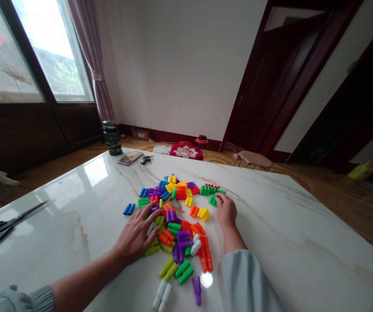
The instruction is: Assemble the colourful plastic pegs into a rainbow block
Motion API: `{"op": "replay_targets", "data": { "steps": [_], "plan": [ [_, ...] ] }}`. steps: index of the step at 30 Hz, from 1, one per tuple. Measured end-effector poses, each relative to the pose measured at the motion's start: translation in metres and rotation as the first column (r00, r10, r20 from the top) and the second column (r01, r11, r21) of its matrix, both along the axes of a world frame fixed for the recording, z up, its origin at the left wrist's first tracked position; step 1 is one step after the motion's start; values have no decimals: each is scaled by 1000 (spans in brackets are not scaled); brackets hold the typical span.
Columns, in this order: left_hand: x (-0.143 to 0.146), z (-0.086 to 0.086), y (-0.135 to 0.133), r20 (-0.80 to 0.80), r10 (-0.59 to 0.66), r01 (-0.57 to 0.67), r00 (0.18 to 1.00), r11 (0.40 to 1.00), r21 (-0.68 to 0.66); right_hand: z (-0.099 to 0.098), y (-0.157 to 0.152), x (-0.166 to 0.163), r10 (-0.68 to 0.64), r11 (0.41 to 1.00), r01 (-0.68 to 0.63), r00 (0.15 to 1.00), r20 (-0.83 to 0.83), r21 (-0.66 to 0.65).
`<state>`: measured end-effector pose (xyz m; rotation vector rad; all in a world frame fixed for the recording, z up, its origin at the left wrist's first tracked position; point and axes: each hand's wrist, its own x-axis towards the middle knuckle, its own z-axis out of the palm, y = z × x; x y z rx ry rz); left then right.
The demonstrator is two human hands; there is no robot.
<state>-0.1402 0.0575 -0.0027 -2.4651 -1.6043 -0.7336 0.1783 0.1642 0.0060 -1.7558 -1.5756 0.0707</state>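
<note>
A loose heap of bullet-shaped plastic building blocks, many joined in pairs, spreads over the middle of the white marble-look table (261, 242). My left hand (137, 234) lies over the heap's left side, fingers spread across olive and purple blocks. My right hand (227, 210) is at the heap's right edge, thumb and forefinger closed on a green block (213, 199). Just beyond it stands a row of green blocks with red ones behind (210, 190). Nearer me lie a green pair (184, 272), a white pair (161, 295) and a single purple block (197, 290).
Black-handled scissors (9, 224) lie at the table's left. Along the far edge are a camouflage flask (112, 138), a phone (130, 157) and keys (145, 160). Beyond the table stand a round stool (254, 159) and a red cushion with a white flower (186, 151).
</note>
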Motion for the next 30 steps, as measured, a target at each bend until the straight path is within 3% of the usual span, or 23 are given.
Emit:
{"op": "replay_targets", "data": {
  "steps": [2,5,10,16,19,22,26,30],
  "plan": [
    [0,0,0,-6,1,-1,1000,1000,-9,-2,-1,-1,-15,999,16,1000,-5,29],
    [0,0,0,-11,-2,2,1000,1000,-10,0,-4,-5,-146,987,147,989,-25,64],
    [-1,0,1,-3,-5,5,1000,1000,-10,-7,-1,-2,-132,988,126,989,-62,-86],
    [0,2,0,-15,-3,3,1000,1000,-26,-21,12,6,-122,991,127,985,-119,38],
    [0,2,0,2,-7,7,1000,1000,-10,-19,10,6,-177,976,192,974,-139,105],
    [0,2,0,6,-10,10,1000,1000,-5,-16,4,4,-238,967,244,967,-91,73],
    [0,1,1,1,-14,14,1000,1000,2,-14,0,1,-150,986,152,988,32,-62],
    [1,1,1,-7,-10,9,1000,1000,-8,-15,3,-2,-78,995,82,995,58,-65]
  ]
}}
